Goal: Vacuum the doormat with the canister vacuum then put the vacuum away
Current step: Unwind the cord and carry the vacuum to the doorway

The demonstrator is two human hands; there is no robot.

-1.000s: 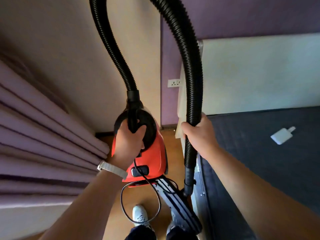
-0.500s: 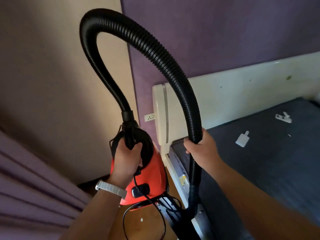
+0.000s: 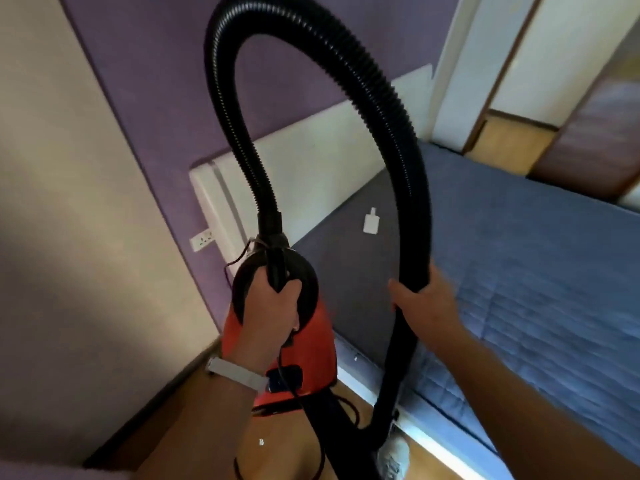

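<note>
Head view: the red canister vacuum (image 3: 308, 344) is held upright over the wooden floor (image 3: 194, 427), between the beige wall and the side of the bed (image 3: 536, 254). The left hand (image 3: 273, 306) grips the black carry handle on top of the canister, fingers curled fully round it. A grey watch band (image 3: 235, 372) sits on that wrist. The black ribbed hose (image 3: 346, 53) rises from the canister top, arches overhead and descends on the right. The right hand (image 3: 426, 299) grips the descending run, fingers wrapped round it. A thin black cord (image 3: 287, 382) hangs down the canister front. A small white adapter (image 3: 371, 221) lies on the blue mattress near the white headboard (image 3: 322, 157). A wall socket (image 3: 202, 240) sits just left of the headboard.
</note>
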